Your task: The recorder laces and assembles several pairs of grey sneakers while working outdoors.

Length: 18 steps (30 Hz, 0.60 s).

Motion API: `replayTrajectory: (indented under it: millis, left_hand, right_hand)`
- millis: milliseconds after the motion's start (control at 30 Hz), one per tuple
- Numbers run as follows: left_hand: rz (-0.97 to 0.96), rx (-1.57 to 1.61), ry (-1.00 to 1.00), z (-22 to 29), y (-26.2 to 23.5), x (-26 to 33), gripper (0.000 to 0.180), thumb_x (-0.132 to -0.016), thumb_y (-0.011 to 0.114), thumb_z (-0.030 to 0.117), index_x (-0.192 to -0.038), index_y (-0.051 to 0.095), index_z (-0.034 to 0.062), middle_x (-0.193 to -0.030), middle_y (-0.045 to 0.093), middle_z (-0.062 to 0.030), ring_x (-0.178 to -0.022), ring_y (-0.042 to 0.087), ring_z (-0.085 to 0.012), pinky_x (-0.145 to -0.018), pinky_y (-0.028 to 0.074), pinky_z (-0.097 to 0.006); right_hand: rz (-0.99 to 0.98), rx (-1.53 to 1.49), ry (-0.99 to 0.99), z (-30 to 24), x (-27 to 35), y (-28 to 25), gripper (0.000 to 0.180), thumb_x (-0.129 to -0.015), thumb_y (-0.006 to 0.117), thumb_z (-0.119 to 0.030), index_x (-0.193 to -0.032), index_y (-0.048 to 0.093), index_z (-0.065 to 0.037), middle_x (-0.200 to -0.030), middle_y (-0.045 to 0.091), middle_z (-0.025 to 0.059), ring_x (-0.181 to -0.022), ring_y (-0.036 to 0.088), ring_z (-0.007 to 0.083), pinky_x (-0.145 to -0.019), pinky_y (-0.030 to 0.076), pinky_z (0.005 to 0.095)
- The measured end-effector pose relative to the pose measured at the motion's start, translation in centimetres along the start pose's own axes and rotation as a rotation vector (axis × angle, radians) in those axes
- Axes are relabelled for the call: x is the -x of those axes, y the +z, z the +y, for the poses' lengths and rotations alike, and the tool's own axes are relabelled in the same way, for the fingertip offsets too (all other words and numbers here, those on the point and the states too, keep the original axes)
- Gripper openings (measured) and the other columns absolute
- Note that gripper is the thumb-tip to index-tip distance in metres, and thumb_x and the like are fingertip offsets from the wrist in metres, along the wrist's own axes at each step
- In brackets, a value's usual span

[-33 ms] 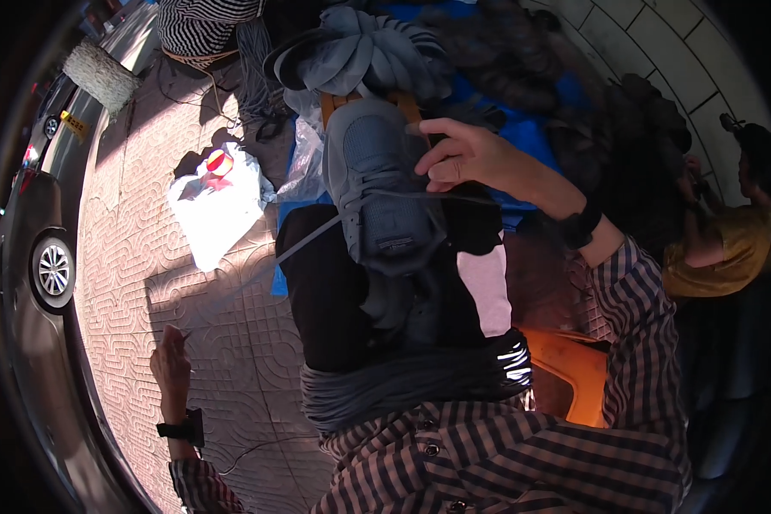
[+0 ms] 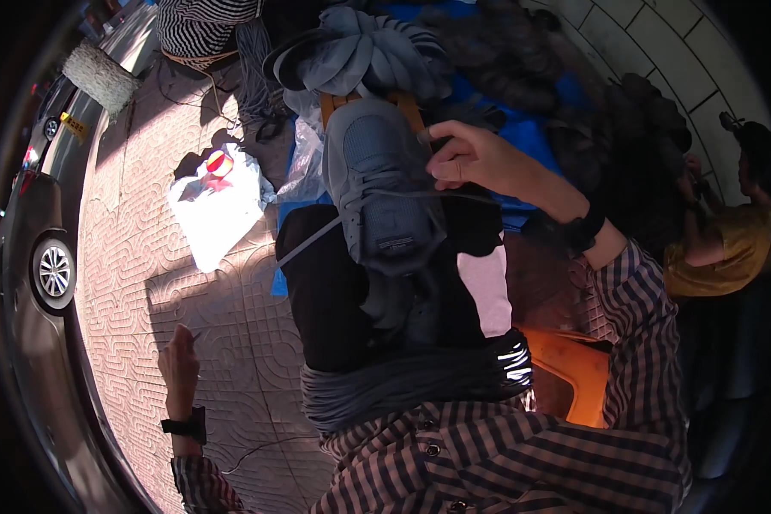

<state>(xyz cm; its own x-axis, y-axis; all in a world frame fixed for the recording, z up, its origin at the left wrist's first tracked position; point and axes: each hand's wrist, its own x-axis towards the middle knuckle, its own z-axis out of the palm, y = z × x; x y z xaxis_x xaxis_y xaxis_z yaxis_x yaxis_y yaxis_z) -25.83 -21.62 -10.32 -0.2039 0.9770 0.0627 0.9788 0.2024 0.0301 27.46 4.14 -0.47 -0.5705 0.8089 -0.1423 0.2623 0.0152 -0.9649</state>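
Note:
A grey shoe upper [image 2: 373, 141] without a visible sole rests over my lap, its toe pointing away from me. Grey laces cross its front, and one flat shoelace [image 2: 310, 242] runs out from its left side toward my left hand [image 2: 180, 364]. That hand is low at the left, fingers pinched on what looks like the lace's end, its line faint against the paving. My right hand [image 2: 484, 163] is beside the upper's right edge, index finger stretched toward it and the others bent, apart from it. A thin lace passes below this hand. Nothing shows between its fingers.
Grey shoe parts [image 2: 373, 56] are piled beyond the upper. A bundle of grey laces [image 2: 403, 385] lies across my waist. A white plastic bag [image 2: 214, 214] lies on the left paving; a parked car [image 2: 38, 343] stands beyond. Another person [image 2: 728, 248] sits at right, near an orange stool [image 2: 574, 368].
My left hand has shifted slightly to the right. My right hand has moved a little right, its fingers drawing back from the upper's edge. The upper stays put.

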Motion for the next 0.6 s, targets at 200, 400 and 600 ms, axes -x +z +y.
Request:
replayTrajectory:
  millis: [200,400,600]
  left_hand:
    - [0.111,0.520,0.225,16.2,-1.4,-5.5,0.013,-0.094,0.054,0.004,-0.106,0.059,0.0058,-0.099,0.063,-0.0151,-0.083,0.065,-0.0348,-0.067,0.050,-0.041]
    - [0.033,1.046,0.297,27.8,-4.6,-9.7,0.018,-0.101,0.048,0.015,-0.106,0.057,0.0004,-0.087,0.061,-0.0118,-0.083,0.064,-0.0213,-0.073,0.050,-0.032]
    - [-0.819,1.224,0.011,28.8,-7.8,-11.6,0.026,-0.101,0.053,0.021,-0.094,0.061,-0.0018,-0.071,0.060,-0.0056,-0.062,0.060,-0.0135,-0.062,0.048,-0.026]
  right_hand:
    - [-0.106,0.424,0.135,-1.4,2.9,-0.2,0.021,-0.091,0.065,-0.019,-0.090,0.066,0.002,-0.064,0.063,0.0035,-0.056,0.060,0.0106,-0.054,0.046,0.0246]
    - [0.257,0.830,-0.148,-2.2,3.5,-0.8,0.020,-0.084,0.063,-0.021,-0.079,0.069,-0.002,-0.068,0.066,0.0116,-0.067,0.065,0.0287,-0.061,0.046,0.0379]
    - [0.018,0.479,-0.026,-3.9,4.1,0.3,0.019,-0.088,0.065,-0.019,-0.083,0.069,-0.001,-0.066,0.063,0.0062,-0.061,0.060,0.0172,-0.056,0.043,0.0305]
